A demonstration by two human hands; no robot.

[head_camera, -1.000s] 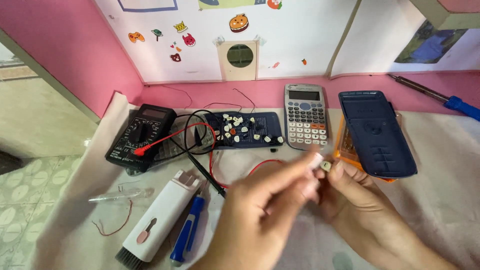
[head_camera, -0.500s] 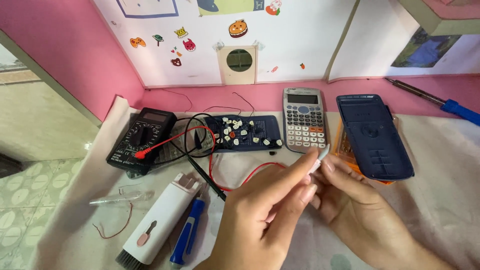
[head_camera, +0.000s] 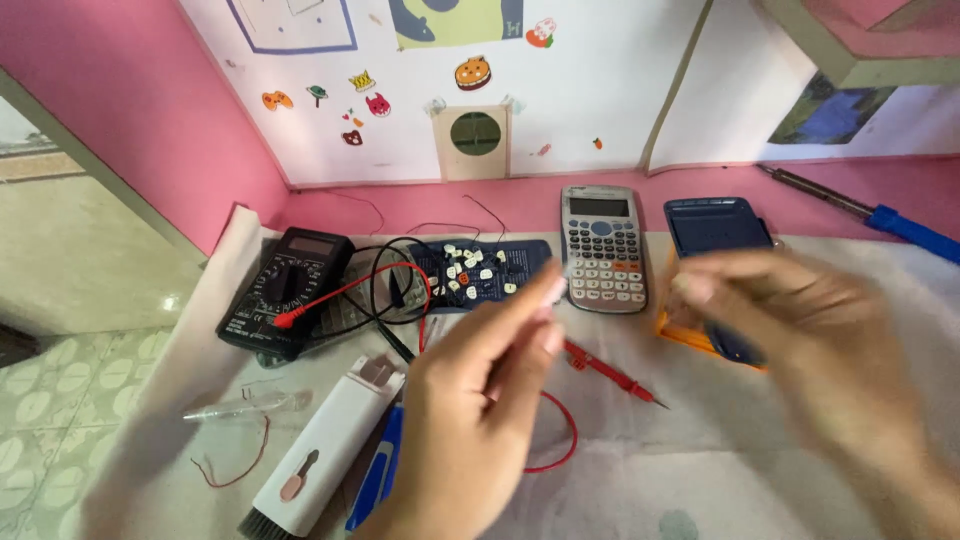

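Observation:
My left hand (head_camera: 480,400) is raised over the white cloth (head_camera: 720,470), thumb and forefinger pinched together; I see nothing between them. Their tips are just in front of the grey calculator (head_camera: 600,250). My right hand (head_camera: 810,340) is blurred with motion and hovers over the near end of the dark blue calculator back cover (head_camera: 715,225) and an orange piece (head_camera: 685,335) beneath it. Its grip cannot be made out. A blue keypad panel (head_camera: 520,262) with several loose white keys lies left of the calculator.
A black multimeter (head_camera: 285,290) sits at the left with black and red leads; a red probe (head_camera: 610,370) and red wire (head_camera: 560,430) lie mid-cloth. A white brush tool (head_camera: 320,455), blue pen (head_camera: 375,470) and clear tube (head_camera: 240,405) are front left. A blue-handled soldering iron (head_camera: 900,230) lies back right.
The two hands, which met at their fingertips around a small white piece, have come apart. My right hand has swung to the right over the blue cover.

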